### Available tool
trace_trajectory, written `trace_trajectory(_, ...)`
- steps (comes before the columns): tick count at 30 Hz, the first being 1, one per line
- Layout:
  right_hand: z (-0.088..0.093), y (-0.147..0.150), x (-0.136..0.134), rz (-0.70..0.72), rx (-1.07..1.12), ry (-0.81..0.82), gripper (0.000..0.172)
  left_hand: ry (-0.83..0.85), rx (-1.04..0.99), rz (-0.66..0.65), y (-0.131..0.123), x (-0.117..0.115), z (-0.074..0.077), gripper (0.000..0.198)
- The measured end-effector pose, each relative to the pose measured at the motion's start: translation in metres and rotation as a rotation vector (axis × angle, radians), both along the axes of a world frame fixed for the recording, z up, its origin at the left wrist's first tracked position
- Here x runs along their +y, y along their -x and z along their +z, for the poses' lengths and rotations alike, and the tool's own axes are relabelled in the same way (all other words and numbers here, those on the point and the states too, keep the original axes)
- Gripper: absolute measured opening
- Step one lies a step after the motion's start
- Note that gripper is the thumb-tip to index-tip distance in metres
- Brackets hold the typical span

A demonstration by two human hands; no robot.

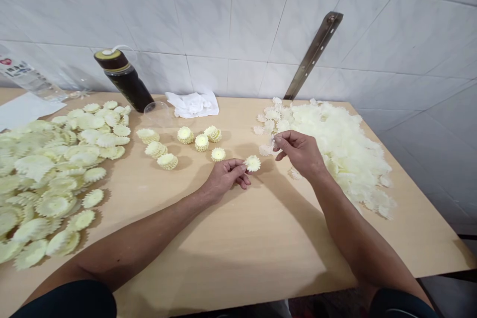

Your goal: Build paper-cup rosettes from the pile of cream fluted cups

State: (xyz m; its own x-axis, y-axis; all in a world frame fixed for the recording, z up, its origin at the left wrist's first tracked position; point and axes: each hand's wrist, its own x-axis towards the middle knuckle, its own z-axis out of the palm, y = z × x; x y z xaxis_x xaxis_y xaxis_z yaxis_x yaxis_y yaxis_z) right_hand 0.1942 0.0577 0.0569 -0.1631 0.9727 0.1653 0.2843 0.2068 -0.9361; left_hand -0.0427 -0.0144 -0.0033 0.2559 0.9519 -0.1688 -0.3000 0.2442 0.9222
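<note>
Left hand [223, 179]: fingers pinch a small cream flower [253, 163] by its edge, low over the counter [238, 238], face tilted up. Right hand [300, 153]: thumb and forefinger pressed on a thin pale petal piece [275, 140], too small to resolve well. Petal piece sits up and right of the flower, near, not touching. Loose petal heap [343, 149] lies beside the right hand; small stacks [167, 161] lie left of the left hand.

The plastic flower [253, 163] is pale yellow, as are the stacked flowers [48, 174]; heap of petal layers [343, 144] translucent white; tabletop [238, 238] light beige wood grain; bottle [124, 82] dark brown with olive band; cloth [194, 103] white; wall tiles [261, 10] white, faintly grey-veined
</note>
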Motion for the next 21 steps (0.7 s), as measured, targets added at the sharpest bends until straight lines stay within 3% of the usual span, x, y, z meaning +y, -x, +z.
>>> trace_trajectory(3, 0.007, -0.012, 0.0, -0.173, -0.487, -0.393, 0.018, 0.006, -0.01, 0.014, 0.0, 0.0, 0.0, 0.048)
trace_trajectory(6, 0.012, -0.008, -0.011, -0.149, -0.584, -0.568, 0.019, 0.008, -0.004, 0.008, 0.0, 0.0, -0.001, 0.047)
trace_trajectory(9, 0.007, 0.011, -0.026, 0.154, -0.437, -0.467, 0.016, 0.007, -0.008, 0.005, 0.0, 0.0, 0.002, 0.047)
trace_trajectory(11, -0.003, 0.023, -0.032, 0.245, -0.439, -0.436, 0.013, 0.008, -0.024, -0.008, 0.0, 0.0, 0.004, 0.046)
trace_trajectory(15, -0.02, 0.034, -0.032, 0.22, -0.409, -0.413, 0.014, 0.027, -0.089, -0.022, 0.002, 0.001, 0.008, 0.046)
trace_trajectory(21, -0.023, 0.037, -0.031, 0.192, -0.304, -0.367, 0.01, 0.015, -0.082, -0.04, 0.004, 0.001, 0.008, 0.046)
